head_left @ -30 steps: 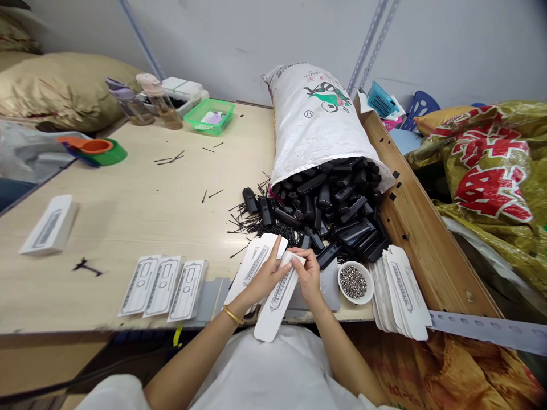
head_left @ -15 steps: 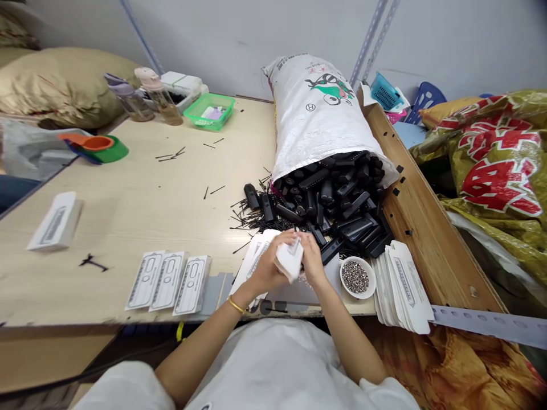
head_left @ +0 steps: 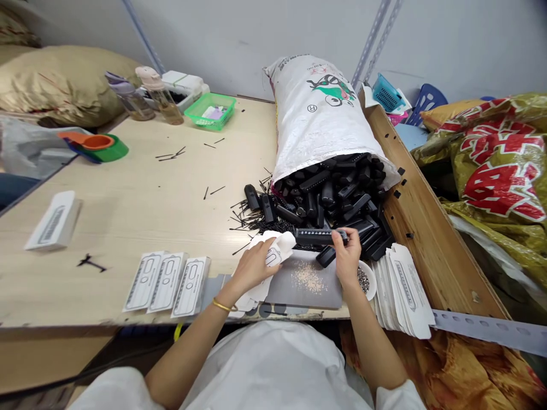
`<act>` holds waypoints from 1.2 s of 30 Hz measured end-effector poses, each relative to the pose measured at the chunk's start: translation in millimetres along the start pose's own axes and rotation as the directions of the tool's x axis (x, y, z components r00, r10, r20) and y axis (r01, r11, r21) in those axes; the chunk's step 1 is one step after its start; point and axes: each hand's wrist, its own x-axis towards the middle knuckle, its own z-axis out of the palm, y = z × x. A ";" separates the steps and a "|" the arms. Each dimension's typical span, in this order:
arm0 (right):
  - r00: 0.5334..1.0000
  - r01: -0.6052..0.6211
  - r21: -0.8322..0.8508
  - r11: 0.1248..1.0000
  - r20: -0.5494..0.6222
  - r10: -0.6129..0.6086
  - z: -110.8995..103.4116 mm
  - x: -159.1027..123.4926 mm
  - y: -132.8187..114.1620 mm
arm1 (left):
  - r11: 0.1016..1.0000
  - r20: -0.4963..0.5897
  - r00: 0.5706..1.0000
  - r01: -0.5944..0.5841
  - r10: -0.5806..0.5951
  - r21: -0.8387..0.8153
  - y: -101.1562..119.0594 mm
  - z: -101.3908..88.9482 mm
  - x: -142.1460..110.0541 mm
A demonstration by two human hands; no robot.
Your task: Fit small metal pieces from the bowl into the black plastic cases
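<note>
My left hand [head_left: 254,263] is closed round a folded white card sleeve [head_left: 280,251], held just above the table's front edge. My right hand [head_left: 348,259] pinches one end of a long black plastic piece [head_left: 318,236], whose other end sits at the mouth of the sleeve. Under both hands lies a grey mat [head_left: 305,280] dusted with pale grains. Behind them a pile of black plastic pieces [head_left: 333,196] and thin black pins spills from a white woven sack [head_left: 318,114].
A small white bowl of metal bits [head_left: 366,280] sits beside my right hand, next to a stack of flat white cards [head_left: 404,287]. Three finished sleeves [head_left: 168,280] lie at the front left, a white box [head_left: 53,221] further left. A green basket [head_left: 210,109] stands at the back.
My right hand left the card, reached towards the pile and came back with a black piece, held against the sleeve. The card went from flat to folded in my left hand.
</note>
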 end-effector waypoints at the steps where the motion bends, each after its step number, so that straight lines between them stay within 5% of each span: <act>1: 0.999 -0.027 0.022 0.999 -0.023 0.027 0.8 2.3 -8.7 | 1.000 -0.030 0.999 -0.032 0.032 0.002 2.9 1.0 0.0; 6: 0.935 0.117 -0.142 0.983 0.349 -0.061 4.9 12.1 -36.4 | 0.997 -0.260 0.964 -0.068 0.058 -0.029 6.3 -7.0 1.4; 10: 0.817 0.352 -0.217 0.911 0.547 -0.185 8.8 20.3 -44.8 | 0.981 -0.219 0.965 -0.109 0.143 0.163 5.9 -15.1 -1.4; 12: 0.711 0.474 -0.114 0.873 0.634 -0.304 17.4 20.4 -43.5 | 0.981 -0.192 0.966 -0.153 0.173 0.118 7.2 -14.2 -3.1; 13: 0.695 0.485 -0.079 0.871 0.640 -0.328 23.1 19.8 -40.1 | 0.986 -0.203 0.965 -0.163 0.169 0.046 7.4 -13.2 -3.7; 14: 0.710 0.466 -0.088 0.881 0.631 -0.313 29.2 19.1 -34.6 | 0.987 -0.229 0.963 -0.154 0.140 -0.045 6.8 -12.3 -4.1; 17: 0.850 0.296 -0.445 0.845 0.526 -0.021 47.0 15.9 -8.8 | 0.938 -0.298 0.953 -0.060 -0.048 -0.342 2.4 -10.1 -5.4; 20: 0.831 0.318 -0.617 0.720 0.547 0.102 60.3 9.4 16.2 | 0.825 -0.269 0.957 -0.062 -0.111 -0.561 1.8 -2.2 -6.8; 23: 0.823 0.351 -0.608 0.712 0.563 0.076 63.8 4.7 26.9 | 0.729 -0.264 0.963 -0.148 -0.047 -0.669 10.5 17.8 -7.4; 28: 0.874 0.276 -0.592 0.757 0.482 0.059 20.9 17.7 13.0 | 0.779 -0.236 0.971 -0.115 -0.044 -0.617 29.8 51.4 -6.7; 31: 0.923 0.258 -0.301 0.918 0.359 -0.141 -27.3 23.2 -12.6 | 0.812 -0.225 0.974 -0.113 -0.023 -0.573 36.1 60.0 -6.4; 36: 0.779 0.558 -0.206 0.804 0.463 -0.423 -73.1 9.8 -62.7 | 0.824 -0.250 0.968 -0.162 0.025 -0.544 39.1 66.9 -5.2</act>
